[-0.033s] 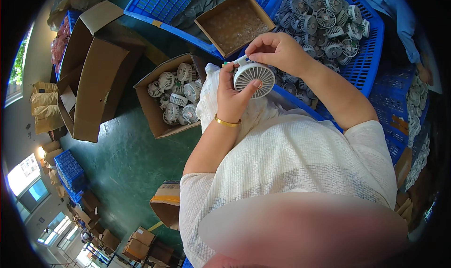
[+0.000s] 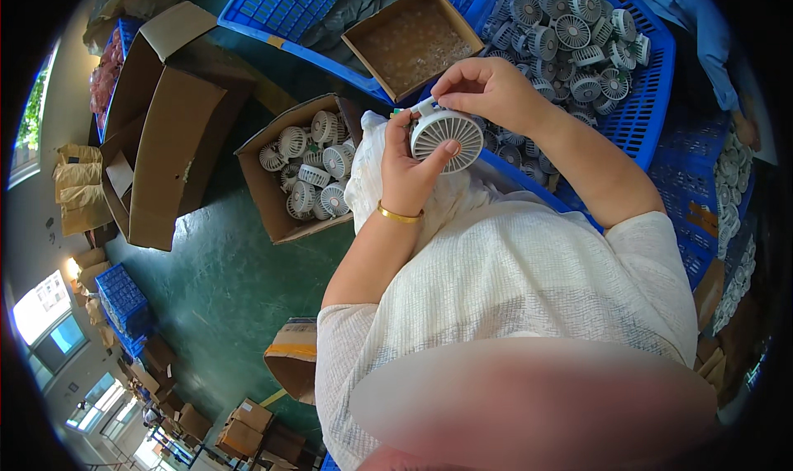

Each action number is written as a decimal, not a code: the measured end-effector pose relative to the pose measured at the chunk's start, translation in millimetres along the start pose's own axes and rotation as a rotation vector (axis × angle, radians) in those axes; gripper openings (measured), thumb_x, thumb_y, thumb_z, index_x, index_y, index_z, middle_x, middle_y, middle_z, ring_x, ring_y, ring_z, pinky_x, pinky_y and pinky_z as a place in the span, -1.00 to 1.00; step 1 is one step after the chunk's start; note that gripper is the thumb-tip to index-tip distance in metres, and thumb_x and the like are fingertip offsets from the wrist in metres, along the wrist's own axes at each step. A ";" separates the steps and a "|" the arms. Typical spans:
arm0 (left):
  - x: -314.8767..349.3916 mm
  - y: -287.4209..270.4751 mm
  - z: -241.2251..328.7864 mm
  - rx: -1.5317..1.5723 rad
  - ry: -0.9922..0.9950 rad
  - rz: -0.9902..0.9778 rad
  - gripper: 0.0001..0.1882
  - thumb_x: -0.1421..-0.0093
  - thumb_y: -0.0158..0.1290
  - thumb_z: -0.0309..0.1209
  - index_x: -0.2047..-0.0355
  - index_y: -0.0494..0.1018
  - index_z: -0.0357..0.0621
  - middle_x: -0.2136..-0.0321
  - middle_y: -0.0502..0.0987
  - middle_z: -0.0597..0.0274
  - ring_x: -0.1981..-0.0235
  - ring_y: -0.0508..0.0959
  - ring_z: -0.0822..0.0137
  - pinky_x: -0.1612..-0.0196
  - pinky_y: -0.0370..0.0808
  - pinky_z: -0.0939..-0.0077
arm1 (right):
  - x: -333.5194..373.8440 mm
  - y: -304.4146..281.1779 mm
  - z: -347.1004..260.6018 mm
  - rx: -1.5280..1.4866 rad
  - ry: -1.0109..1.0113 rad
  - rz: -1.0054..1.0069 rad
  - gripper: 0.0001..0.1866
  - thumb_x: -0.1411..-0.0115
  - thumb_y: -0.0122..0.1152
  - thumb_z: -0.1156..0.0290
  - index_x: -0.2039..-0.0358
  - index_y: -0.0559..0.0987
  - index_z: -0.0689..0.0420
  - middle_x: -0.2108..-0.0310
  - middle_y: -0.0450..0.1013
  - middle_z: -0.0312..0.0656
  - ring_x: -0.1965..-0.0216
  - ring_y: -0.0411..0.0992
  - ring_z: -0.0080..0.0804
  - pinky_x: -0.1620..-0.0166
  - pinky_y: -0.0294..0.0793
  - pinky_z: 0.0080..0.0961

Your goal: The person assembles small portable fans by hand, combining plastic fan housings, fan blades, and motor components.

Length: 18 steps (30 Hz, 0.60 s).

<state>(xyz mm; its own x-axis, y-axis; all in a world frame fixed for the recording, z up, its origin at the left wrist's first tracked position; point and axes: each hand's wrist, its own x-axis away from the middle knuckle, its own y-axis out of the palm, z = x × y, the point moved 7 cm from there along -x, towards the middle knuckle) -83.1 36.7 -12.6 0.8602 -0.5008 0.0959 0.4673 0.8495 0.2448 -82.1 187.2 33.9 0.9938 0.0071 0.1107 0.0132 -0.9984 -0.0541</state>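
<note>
A small white fan head [image 2: 459, 141] with a round slatted grille is held above my lap. My left hand [image 2: 403, 167] wraps its side, the thumb resting on the grille and the fingers behind the rim. With thumb and index finger together, my right hand [image 2: 494, 98] pinches the short white neck [image 2: 424, 106] at the top of the fan. What lies right between those fingertips is mostly hidden. A bit of green and yellow shows beside the neck. White cloth or plastic [image 2: 369, 170] lies under my left hand.
Left of my hands, a carton [image 2: 285, 231] holds several fan heads. At upper right, a blue crate [image 2: 652, 132] is heaped with more. A shallow cardboard box [image 2: 376, 58] rests by another blue crate [image 2: 289, 50]. Beyond the right crate is a person's blue sleeve [image 2: 690, 33]. A tall open carton [image 2: 161, 157] stands far left.
</note>
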 end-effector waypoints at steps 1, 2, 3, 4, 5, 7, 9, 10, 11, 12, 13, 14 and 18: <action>-0.2 -0.4 -0.3 -0.020 -0.001 0.000 -0.32 0.12 0.30 -0.52 0.01 0.17 -0.23 0.17 0.34 0.23 0.16 0.41 0.42 0.11 0.40 0.59 | 0.3 -0.2 -1.0 0.025 0.000 -0.003 -0.83 -0.04 0.22 0.50 0.31 0.57 0.24 0.39 0.52 -0.21 0.34 0.47 -0.55 0.23 0.46 -0.66; -0.3 -0.6 -0.2 -0.020 -0.001 -0.001 -0.32 0.12 0.30 -0.52 0.01 0.17 -0.23 0.17 0.34 0.23 0.16 0.41 0.42 0.11 0.40 0.59 | 0.6 -0.2 -1.7 0.025 0.000 -0.002 -0.83 -0.04 0.22 0.50 0.31 0.57 0.24 0.39 0.52 -0.21 0.34 0.47 -0.55 0.23 0.46 -0.66; 0.0 -0.5 -0.2 -0.023 -0.005 -0.005 -0.32 0.12 0.30 -0.53 0.02 0.18 -0.23 0.16 0.35 0.23 0.16 0.41 0.42 0.11 0.40 0.59 | 1.0 -0.7 -3.3 0.056 -0.010 0.008 -0.84 -0.04 0.22 0.49 0.33 0.58 0.23 0.40 0.53 -0.21 0.35 0.48 -0.54 0.24 0.47 -0.65; 0.1 -0.3 -0.2 -0.027 -0.009 -0.008 -0.33 0.12 0.30 -0.53 0.02 0.19 -0.23 0.16 0.35 0.23 0.16 0.41 0.42 0.11 0.40 0.59 | 1.1 -1.3 -4.3 0.087 -0.021 0.019 -0.84 -0.03 0.22 0.49 0.34 0.58 0.23 0.41 0.53 -0.21 0.37 0.48 -0.53 0.25 0.47 -0.65; 0.5 0.0 -0.1 -0.026 -0.010 -0.009 -0.33 0.12 0.30 -0.53 0.02 0.19 -0.23 0.16 0.35 0.23 0.16 0.41 0.42 0.11 0.40 0.59 | 1.5 -1.6 -3.7 0.087 -0.020 0.019 -0.84 -0.03 0.22 0.49 0.34 0.58 0.23 0.41 0.53 -0.21 0.37 0.48 -0.53 0.25 0.47 -0.65; 1.1 1.0 2.5 -0.053 0.024 -0.014 -0.34 0.12 0.31 -0.52 0.03 0.21 -0.22 0.15 0.36 0.22 0.16 0.42 0.41 0.11 0.41 0.58 | 2.2 -2.7 -3.6 0.178 -0.046 0.031 -0.83 -0.04 0.23 0.47 0.32 0.60 0.21 0.40 0.54 -0.20 0.36 0.49 -0.52 0.25 0.47 -0.65; 0.9 1.1 3.1 -0.052 0.031 -0.016 -0.35 0.12 0.31 -0.52 0.04 0.21 -0.22 0.16 0.37 0.22 0.16 0.43 0.41 0.11 0.41 0.58 | 2.4 -2.5 -0.9 0.185 -0.061 0.042 -0.83 -0.04 0.23 0.46 0.32 0.61 0.20 0.39 0.54 -0.19 0.36 0.50 -0.51 0.25 0.47 -0.65; 0.9 1.1 3.7 -0.050 0.039 -0.017 -0.35 0.12 0.31 -0.52 0.04 0.22 -0.22 0.16 0.38 0.21 0.16 0.43 0.41 0.11 0.41 0.58 | 2.7 -2.9 -1.0 0.194 -0.077 0.052 -0.82 -0.04 0.23 0.45 0.31 0.61 0.19 0.39 0.55 -0.19 0.36 0.50 -0.51 0.25 0.46 -0.65; 0.8 0.8 3.4 -0.050 0.039 -0.017 -0.35 0.12 0.31 -0.52 0.04 0.22 -0.22 0.16 0.38 0.21 0.16 0.43 0.41 0.11 0.41 0.58 | 2.9 -3.2 -1.5 0.193 -0.076 0.052 -0.82 -0.04 0.23 0.45 0.31 0.61 0.19 0.39 0.55 -0.19 0.36 0.50 -0.51 0.25 0.46 -0.65; 0.7 0.8 2.9 -0.053 0.035 -0.020 -0.35 0.13 0.31 -0.52 0.04 0.22 -0.22 0.17 0.39 0.21 0.16 0.43 0.41 0.11 0.41 0.58 | 3.0 -3.8 -0.8 0.182 -0.051 0.051 -0.81 -0.04 0.23 0.45 0.30 0.61 0.19 0.38 0.55 -0.18 0.36 0.50 -0.51 0.25 0.46 -0.65; 0.7 1.0 2.3 -0.055 0.030 -0.024 -0.35 0.13 0.32 -0.51 0.04 0.22 -0.23 0.17 0.39 0.21 0.17 0.43 0.41 0.11 0.41 0.58 | 3.3 -4.4 -0.1 0.170 -0.026 0.050 -0.81 -0.04 0.23 0.44 0.29 0.61 0.18 0.37 0.55 -0.17 0.35 0.50 -0.50 0.25 0.46 -0.65; 0.9 1.1 2.2 -0.056 0.031 -0.024 -0.35 0.13 0.32 -0.51 0.04 0.22 -0.23 0.17 0.39 0.21 0.17 0.43 0.41 0.11 0.41 0.58 | 3.7 -4.2 -1.2 0.170 -0.026 0.050 -0.81 -0.04 0.23 0.44 0.29 0.61 0.18 0.37 0.55 -0.17 0.35 0.50 -0.50 0.25 0.46 -0.65; 2.9 1.0 2.0 -0.092 0.044 -0.019 -0.35 0.13 0.32 -0.49 0.05 0.22 -0.25 0.17 0.40 0.19 0.18 0.44 0.41 0.12 0.41 0.58 | 7.4 -1.7 -10.5 0.234 -0.109 0.035 -0.85 -0.06 0.19 0.52 0.33 0.60 0.25 0.40 0.52 -0.20 0.37 0.48 -0.53 0.28 0.44 -0.67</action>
<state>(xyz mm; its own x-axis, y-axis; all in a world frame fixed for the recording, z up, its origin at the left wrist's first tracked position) -80.6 35.8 -10.1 0.8582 -0.5109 0.0490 0.4986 0.8526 0.1565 -75.9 188.4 45.3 1.0000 -0.0087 -0.0026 -0.0090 -0.9582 -0.2860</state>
